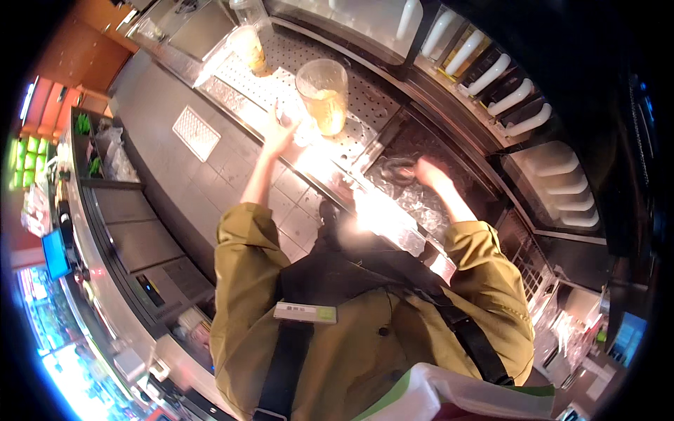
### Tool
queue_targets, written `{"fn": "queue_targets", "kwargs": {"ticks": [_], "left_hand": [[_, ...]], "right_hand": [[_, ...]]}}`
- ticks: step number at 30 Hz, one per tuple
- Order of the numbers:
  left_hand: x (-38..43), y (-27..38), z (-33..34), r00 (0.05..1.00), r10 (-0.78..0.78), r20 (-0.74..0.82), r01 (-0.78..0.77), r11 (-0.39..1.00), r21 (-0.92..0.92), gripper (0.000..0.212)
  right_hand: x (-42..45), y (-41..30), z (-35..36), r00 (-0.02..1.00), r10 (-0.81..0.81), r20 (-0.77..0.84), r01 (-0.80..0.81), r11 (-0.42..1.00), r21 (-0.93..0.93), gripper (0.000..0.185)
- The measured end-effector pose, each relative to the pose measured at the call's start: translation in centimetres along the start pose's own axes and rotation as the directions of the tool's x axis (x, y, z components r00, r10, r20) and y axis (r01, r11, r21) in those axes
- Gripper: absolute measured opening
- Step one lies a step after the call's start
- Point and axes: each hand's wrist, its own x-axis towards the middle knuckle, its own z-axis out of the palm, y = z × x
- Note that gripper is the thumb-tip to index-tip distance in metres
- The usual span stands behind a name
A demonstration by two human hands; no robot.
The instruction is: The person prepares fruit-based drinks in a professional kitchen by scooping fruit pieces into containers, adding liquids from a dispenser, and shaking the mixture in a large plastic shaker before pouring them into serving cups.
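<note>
My left hand (281, 134) is at the front edge of a perforated steel counter (363, 87), thumb and fingers spread. Glare washes out whatever lies between them. Just beyond it stands a large clear pitcher (322, 100) with yellowish contents low inside. Further left along the counter is a clear cup (248, 50), also with something yellow in it. My right hand (429, 171) reaches down into a bin of ice (421, 202). Beside its fingers is a dark rounded shape (396, 169), possibly a scoop; blur hides whether the hand grips it.
White curved handles (488, 73) rise from a row of containers behind the ice bin. Another clear cup (247, 11) stands at the far left corner. A floor drain cover (196, 132) lies in the tiled aisle. Behind runs another counter (105, 294) with cabinets.
</note>
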Motion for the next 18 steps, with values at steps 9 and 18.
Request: {"fn": "queue_targets", "kwargs": {"ticks": [9, 18], "left_hand": [[2.2, 0.5, -1.6, 0.936, -0.337, -0.104, 0.221, 0.790, -0.572, 0.059], [4.3, 19.0, -4.8, 0.950, 0.310, 0.022, -0.263, 0.838, -0.478, 0.062]], "right_hand": [[7.2, 6.3, 5.7, 0.753, 0.338, -0.565, -0.380, 0.924, 0.047, 0.029], [9.3, 11.6, 7.4, 0.785, 0.494, -0.374, -0.471, 0.868, 0.158, 0.043]]}}
